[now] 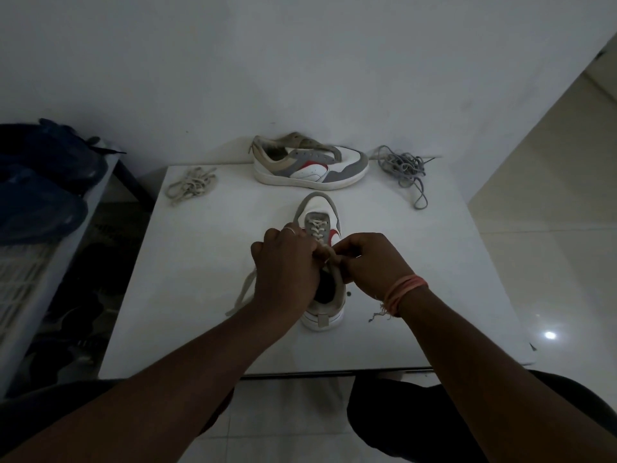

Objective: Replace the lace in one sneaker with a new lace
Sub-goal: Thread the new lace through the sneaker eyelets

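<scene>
Cream lace apparently pinched between left hand and right hand over sneaker

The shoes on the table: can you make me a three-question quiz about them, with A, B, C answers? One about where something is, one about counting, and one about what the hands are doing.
1. Where does the grey lace lie?
A. To the right of the far sneaker
B. Inside the near sneaker
C. On the floor

2. How many sneakers stand on the table?
A. One
B. Two
C. Three

3. What are the left hand and right hand doing?
A. Resting flat on the table
B. Lifting the far sneaker
C. Pinching the beige lace at the near sneaker's top

Answers: 1 A, the grey bundle sits by that sneaker's toe. 2 B, one stands by the wall and one under the hands. 3 C, both hands' fingers are curled together over the sneaker's opening, though what exactly each pinches is partly hidden.
</scene>
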`<state>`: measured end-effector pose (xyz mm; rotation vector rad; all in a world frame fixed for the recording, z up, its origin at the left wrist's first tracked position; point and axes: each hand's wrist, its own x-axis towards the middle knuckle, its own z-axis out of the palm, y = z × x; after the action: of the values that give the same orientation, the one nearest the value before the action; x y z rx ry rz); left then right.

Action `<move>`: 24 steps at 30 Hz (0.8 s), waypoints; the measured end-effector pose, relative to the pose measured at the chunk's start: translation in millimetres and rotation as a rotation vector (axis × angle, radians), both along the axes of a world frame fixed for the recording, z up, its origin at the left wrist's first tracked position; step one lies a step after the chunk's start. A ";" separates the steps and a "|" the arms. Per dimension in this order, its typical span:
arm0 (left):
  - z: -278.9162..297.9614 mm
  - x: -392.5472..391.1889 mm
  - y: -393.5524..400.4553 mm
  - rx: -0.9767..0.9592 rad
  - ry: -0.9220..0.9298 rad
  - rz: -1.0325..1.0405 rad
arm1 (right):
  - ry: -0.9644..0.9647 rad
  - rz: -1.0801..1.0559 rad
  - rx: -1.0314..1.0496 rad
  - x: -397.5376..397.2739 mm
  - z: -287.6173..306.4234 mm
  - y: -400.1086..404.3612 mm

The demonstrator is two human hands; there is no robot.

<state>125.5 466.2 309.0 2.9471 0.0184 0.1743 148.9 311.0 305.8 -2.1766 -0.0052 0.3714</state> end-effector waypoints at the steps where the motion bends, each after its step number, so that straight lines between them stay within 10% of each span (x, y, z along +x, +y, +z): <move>1: 0.1 0.4 1.8 0.022 -0.027 -0.011 | -0.004 0.000 0.007 -0.4 -0.3 0.9; 24: -2.3 -2.8 -4.4 0.367 -0.187 -0.094 | -0.061 0.078 -0.041 -0.9 1.9 0.6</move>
<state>122.8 461.8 306.7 3.2699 -0.1987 0.4872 148.0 311.5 307.7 -2.2320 -0.1178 0.3515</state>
